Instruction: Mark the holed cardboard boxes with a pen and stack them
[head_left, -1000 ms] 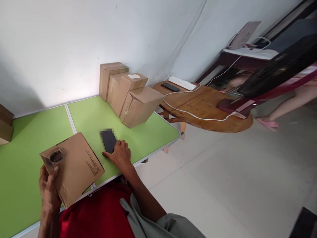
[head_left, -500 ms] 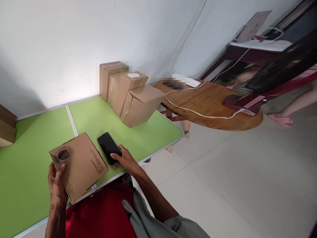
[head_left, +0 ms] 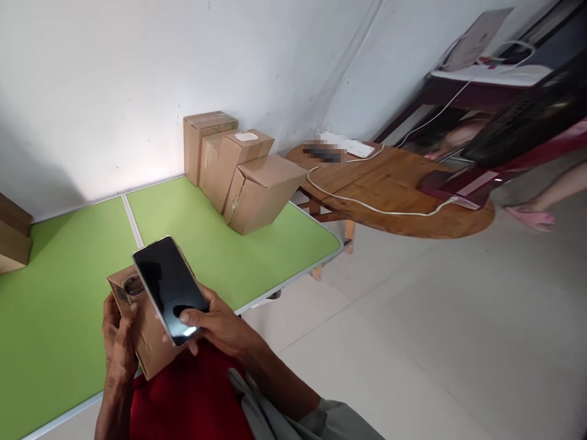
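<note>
My left hand grips the near left side of a brown cardboard box, its thumb on the upper face. A dark round patch marks that face close to the thumb. In my right hand is a smartphone with a dark, reflective screen, my thumb lying across its lower end. The phone is raised over the box and hides much of its upper face, including the printed text. Below both hands lies the green folding table.
Several cardboard boxes stand near the wall on the green table, and more boxes sit at the far left. A round wooden table carries a white cable and a blurred dark object. At right, a person's foot wears a pink slipper.
My right hand has taken hold of the phone, lifted it off the green table and brought it left over the box. My left hand and the box have shifted slightly right in view.
</note>
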A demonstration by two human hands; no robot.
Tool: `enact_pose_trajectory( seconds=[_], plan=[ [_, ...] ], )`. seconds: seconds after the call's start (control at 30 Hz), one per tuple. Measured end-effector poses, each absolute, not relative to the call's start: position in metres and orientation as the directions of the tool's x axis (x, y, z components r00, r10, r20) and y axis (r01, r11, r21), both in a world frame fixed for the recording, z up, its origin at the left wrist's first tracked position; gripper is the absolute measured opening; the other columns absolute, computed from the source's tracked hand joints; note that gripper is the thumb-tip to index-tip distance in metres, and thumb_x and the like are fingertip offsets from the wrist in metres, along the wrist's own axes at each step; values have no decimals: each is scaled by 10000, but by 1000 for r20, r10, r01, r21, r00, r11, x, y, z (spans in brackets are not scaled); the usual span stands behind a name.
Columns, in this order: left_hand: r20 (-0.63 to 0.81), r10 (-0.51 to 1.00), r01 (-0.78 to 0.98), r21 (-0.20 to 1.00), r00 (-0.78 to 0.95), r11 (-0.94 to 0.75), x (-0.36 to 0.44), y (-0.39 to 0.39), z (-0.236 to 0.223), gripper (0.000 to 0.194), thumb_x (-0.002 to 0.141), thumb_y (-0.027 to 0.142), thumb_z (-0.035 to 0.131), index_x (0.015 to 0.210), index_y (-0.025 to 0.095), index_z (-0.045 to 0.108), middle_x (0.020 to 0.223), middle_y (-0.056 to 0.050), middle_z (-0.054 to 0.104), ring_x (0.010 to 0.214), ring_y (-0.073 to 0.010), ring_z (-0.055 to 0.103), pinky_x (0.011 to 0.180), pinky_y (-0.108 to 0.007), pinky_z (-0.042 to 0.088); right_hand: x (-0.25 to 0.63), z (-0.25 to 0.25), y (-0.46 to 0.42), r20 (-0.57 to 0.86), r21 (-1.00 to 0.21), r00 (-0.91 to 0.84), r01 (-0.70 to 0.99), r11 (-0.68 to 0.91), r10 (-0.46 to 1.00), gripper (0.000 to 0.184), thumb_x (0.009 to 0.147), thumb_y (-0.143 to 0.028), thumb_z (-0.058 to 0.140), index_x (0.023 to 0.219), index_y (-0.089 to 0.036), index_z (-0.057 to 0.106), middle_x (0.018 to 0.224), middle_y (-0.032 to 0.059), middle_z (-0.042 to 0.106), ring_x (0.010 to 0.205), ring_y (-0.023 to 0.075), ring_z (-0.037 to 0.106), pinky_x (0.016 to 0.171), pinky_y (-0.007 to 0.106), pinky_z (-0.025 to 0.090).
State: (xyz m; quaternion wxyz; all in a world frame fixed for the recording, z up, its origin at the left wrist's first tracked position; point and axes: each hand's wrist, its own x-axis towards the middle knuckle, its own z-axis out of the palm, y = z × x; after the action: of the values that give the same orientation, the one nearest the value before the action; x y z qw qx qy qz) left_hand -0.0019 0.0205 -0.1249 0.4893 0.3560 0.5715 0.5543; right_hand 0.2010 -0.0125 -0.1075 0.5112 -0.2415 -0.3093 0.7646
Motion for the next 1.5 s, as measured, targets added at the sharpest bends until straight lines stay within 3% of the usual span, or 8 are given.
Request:
enact_pose_trajectory(
  seconds=[0.2,0.63,0.8,0.9,1.03,1.2,1.37,1.5],
  plan=[
    [-94,965,-103,992,-244,70,-2,12,-129,851,625,780,953,1239,246,705,1189,-68,775,1123,-294,734,890,-341,617,166,-103,-6,-15,-694,-454,-637,-336,891,750,755,-396,1066,1384,-247,688,848,-38,749,626,173,754,411,205,569],
    [-130,961,-160,983,-246,92,-4,11,-137,939,573,785,978,1285,232,715,1289,-96,777,1193,-321,732,902,-346,630,171,-103,-12,-54,-695,-416,-637,-333,908,691,753,-393,1068,1332,-237,722,889,-16,773,612,146,730,396,185,569],
    [-212,932,-181,970,-293,164,-18,11,-134,860,614,665,988,1309,233,725,1269,-91,789,1065,-311,761,852,-384,636,185,-104,-8,-57,-725,-335,-634,-269,941,654,773,-496,1041,1265,-227,706,892,7,785,621,185,768,366,192,510],
    [-265,881,-187,961,-392,206,-33,10,-133,835,546,621,997,1245,237,750,1188,-65,799,980,-287,739,760,-352,605,200,-109,4,-67,-771,-203,-611,-180,977,623,805,-625,979,1183,-224,687,843,12,765,637,218,789,368,207,477],
    [-312,811,-212,948,-494,236,-50,5,-130,762,481,611,986,1101,238,746,1058,-31,780,845,-240,673,671,-328,544,219,-130,34,-141,-901,35,-418,-114,989,679,762,-738,916,1130,-220,679,870,24,756,620,212,762,384,232,468],
    [-289,825,-174,957,-486,232,-52,-3,-127,791,517,635,970,1163,236,748,1084,-46,785,894,-279,704,757,-380,590,228,-168,67,-195,-967,196,-201,-155,961,691,670,-783,893,965,-200,668,796,5,695,594,158,622,412,256,498],
    [-270,888,-157,961,-373,226,-45,-5,-125,813,626,636,967,1299,237,747,1287,-101,802,1088,-361,778,937,-458,649,235,-184,78,-205,-976,247,24,-218,947,574,819,-751,762,963,-210,639,839,20,699,617,172,605,479,294,521],
    [-281,884,-145,959,-374,244,-38,-3,-122,836,625,637,962,1320,224,749,1325,-126,800,1142,-394,780,992,-494,650,242,-180,81,-153,-923,306,295,-247,940,323,951,-528,729,890,-232,615,897,59,738,805,238,685,706,333,557]
  ],
)
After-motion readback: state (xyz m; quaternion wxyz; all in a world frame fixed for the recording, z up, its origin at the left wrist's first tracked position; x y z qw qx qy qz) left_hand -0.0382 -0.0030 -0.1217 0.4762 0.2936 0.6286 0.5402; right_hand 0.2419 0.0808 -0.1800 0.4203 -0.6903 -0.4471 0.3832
